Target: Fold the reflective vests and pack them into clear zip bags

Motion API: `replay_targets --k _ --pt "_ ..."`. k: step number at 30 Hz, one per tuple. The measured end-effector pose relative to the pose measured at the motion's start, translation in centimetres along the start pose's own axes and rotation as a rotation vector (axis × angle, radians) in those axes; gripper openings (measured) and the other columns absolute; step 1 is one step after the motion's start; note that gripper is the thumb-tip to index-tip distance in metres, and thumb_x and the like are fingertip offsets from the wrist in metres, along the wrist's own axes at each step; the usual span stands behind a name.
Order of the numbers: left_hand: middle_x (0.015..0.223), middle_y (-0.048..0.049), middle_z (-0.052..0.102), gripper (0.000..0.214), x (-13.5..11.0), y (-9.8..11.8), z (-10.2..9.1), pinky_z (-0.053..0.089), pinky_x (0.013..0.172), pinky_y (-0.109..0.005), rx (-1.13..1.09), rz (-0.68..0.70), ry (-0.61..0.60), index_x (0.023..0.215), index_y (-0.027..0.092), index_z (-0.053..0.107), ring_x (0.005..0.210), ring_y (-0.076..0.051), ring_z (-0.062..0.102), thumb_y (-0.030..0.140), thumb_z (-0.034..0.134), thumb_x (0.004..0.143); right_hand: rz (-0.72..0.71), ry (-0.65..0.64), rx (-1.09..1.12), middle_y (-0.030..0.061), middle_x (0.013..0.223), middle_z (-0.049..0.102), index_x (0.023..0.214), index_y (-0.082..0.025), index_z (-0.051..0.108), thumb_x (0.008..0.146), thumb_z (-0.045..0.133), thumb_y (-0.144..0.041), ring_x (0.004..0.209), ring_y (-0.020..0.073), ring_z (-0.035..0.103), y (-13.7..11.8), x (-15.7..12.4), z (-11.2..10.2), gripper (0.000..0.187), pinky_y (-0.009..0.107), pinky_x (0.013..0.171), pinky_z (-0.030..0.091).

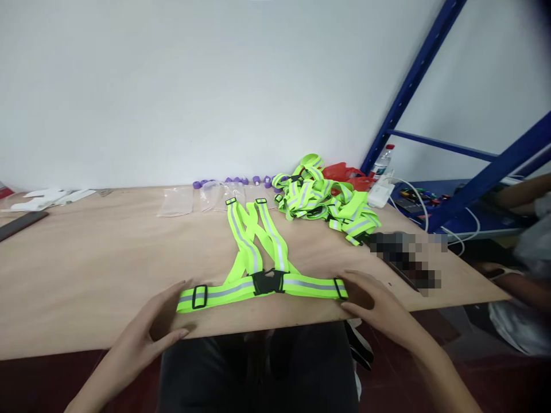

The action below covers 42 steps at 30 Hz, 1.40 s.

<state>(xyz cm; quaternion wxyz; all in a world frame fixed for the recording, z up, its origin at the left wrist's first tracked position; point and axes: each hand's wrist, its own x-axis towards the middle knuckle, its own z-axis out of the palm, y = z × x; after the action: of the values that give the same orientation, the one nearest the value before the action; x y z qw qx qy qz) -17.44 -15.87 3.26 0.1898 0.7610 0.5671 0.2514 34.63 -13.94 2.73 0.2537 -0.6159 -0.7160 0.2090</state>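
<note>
A neon-yellow reflective vest (232, 291) made of straps with grey stripes lies spread flat near the table's front edge. Its black buckle (268, 281) sits at the middle of the waist strap, fastened. Two shoulder straps run away from me and end at black sliders. My left hand (157, 321) rests beside the strap's left end, fingers apart and holding nothing. At the right end, by a black slider (340, 288), my right hand (372, 298) is curved with thumb and fingers apart; its fingertips are close to the strap, and I cannot tell whether they touch.
A heap of similar reflective straps (312, 195) lies back right, before a red plastic bag (348, 175) and a bottle (382, 162). Clear plastic bags (176, 202) and purple pieces (256, 180) line the wall. A blue metal frame (413, 74) and another person's arm (520, 287) are at right.
</note>
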Motion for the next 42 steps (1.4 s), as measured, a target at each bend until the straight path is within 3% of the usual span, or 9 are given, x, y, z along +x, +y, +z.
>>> replay_targets --k 3,7,11,17,26,30,35,42 --pt "0.154 -0.0053 0.047 0.067 1.5 -0.2 0.5 0.049 0.109 -0.045 0.047 0.063 -0.051 0.153 0.037 0.038 0.138 -0.033 0.049 0.051 0.063 0.093 0.001 -0.071 0.055 0.0094 0.138 0.064 0.129 -0.028 0.067 0.081 0.071 -0.044 0.131 0.0342 0.055 -0.9 0.9 0.1 0.05 0.051 0.11 0.044" --pt "0.152 -0.0051 0.049 0.051 2.9 -0.4 0.8 0.045 0.112 -0.047 0.105 0.12 -0.075 0.141 0.035 0.055 0.138 -0.033 0.048 0.053 0.06 0.094 -0.058 -0.079 0.165 0.0094 0.132 0.068 0.122 -0.026 0.071 0.081 0.073 -0.042 0.126 0.0321 0.059 -2.0 1.9 0.1 0.044 0.048 0.109 0.046" --pt "0.145 -0.0047 0.057 0.053 3.6 -0.1 0.8 0.051 0.108 -0.04 0.066 0.159 -0.083 0.14 0.033 0.055 0.13 -0.029 0.057 0.053 0.064 0.092 -0.093 -0.087 0.195 0.0092 0.127 0.069 0.12 -0.025 0.072 0.084 0.071 -0.042 0.12 0.03 0.062 -2.8 2.0 -0.4 0.04 0.044 0.103 0.049" --pt "0.136 -0.0031 0.063 0.049 4.4 0.5 1.2 0.055 0.101 -0.033 0.13 0.243 -0.096 0.133 0.034 0.062 0.123 -0.027 0.062 0.055 0.066 0.089 -0.138 -0.17 0.056 0.009 0.128 0.068 0.125 -0.025 0.07 0.082 0.072 -0.034 0.12 0.0293 0.062 -3.3 2.6 -1.2 0.043 0.042 0.103 0.049" --pt "0.127 -0.0008 0.07 0.047 4.8 -0.4 1.5 0.059 0.093 -0.031 0.24 0.388 -0.023 0.128 0.037 0.066 0.113 -0.026 0.069 0.057 0.069 0.086 -0.168 -0.362 -0.108 0.0062 0.139 0.063 0.14 -0.031 0.06 0.08 0.065 -0.015 0.127 0.0294 0.058 -3.7 2.8 -2.8 0.062 0.043 0.108 0.045" --pt "0.128 -0.0008 0.069 0.047 4.8 -0.3 1.6 0.059 0.094 -0.03 0.247 0.4 -0.03 0.128 0.036 0.067 0.114 -0.025 0.068 0.056 0.069 0.086 -0.194 -0.301 -0.077 0.0079 0.133 0.066 0.134 -0.029 0.065 0.084 0.065 -0.019 0.124 0.0285 0.059 -4.7 2.5 -3.5 0.051 0.041 0.107 0.046" --pt "0.129 -0.0009 0.068 0.045 4.4 0.8 1.7 0.057 0.096 -0.029 0.248 0.374 -0.039 0.129 0.035 0.066 0.115 -0.025 0.068 0.054 0.068 0.088 -0.232 -0.148 0.127 0.0095 0.124 0.067 0.123 -0.025 0.071 0.087 0.068 -0.028 0.117 0.0265 0.063 -4.9 2.4 -3.2 0.037 0.039 0.103 0.049" --pt "0.126 -0.0003 0.07 0.041 4.4 1.5 1.5 0.056 0.096 -0.026 0.206 0.343 -0.022 0.126 0.034 0.068 0.113 -0.022 0.068 0.054 0.065 0.09 -0.196 -0.093 0.488 0.0108 0.116 0.068 0.117 -0.023 0.073 0.085 0.072 -0.046 0.108 0.0269 0.065 -2.9 3.1 -1.3 0.04 0.038 0.091 0.053"
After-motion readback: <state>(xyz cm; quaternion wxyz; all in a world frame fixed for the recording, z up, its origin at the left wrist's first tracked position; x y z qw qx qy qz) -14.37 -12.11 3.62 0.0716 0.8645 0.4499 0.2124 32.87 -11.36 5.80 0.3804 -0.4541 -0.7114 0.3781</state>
